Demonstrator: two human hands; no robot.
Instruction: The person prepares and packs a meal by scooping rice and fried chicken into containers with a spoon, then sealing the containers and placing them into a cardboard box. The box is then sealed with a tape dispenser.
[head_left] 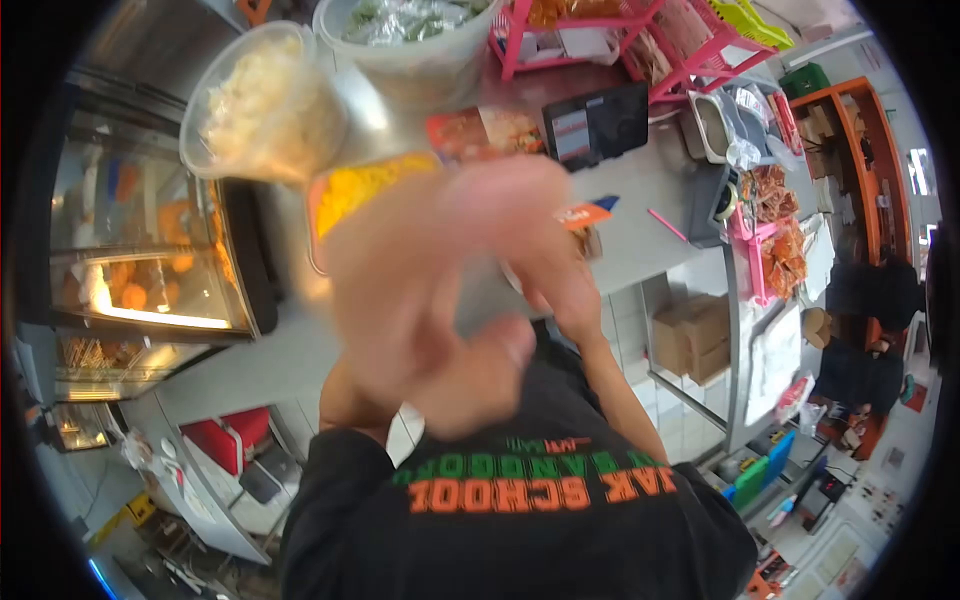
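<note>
My left hand (430, 300) is raised close to the camera and blurred. Its fingers curve to the right with the thumb apart below them, and nothing shows in the gap. Behind it, my right hand (570, 300) is partly covered, fingers bent inward; what they hold, if anything, is hidden. Just beyond the right hand sit a small clear pack with brownish contents (590, 242) and an orange and blue printed packet (588, 213). A tray of yellow food (360, 190) lies past my left hand, partly covered by it.
A tub of pale pieces (262, 100) and a larger clear tub (410, 65) stand at the back. A dark tablet (597, 125), pink rack (575, 45) and pink straw (667, 224) are farther right. A lit glass display case (140, 240) borders the left; cardboard boxes (692, 338) sit low right.
</note>
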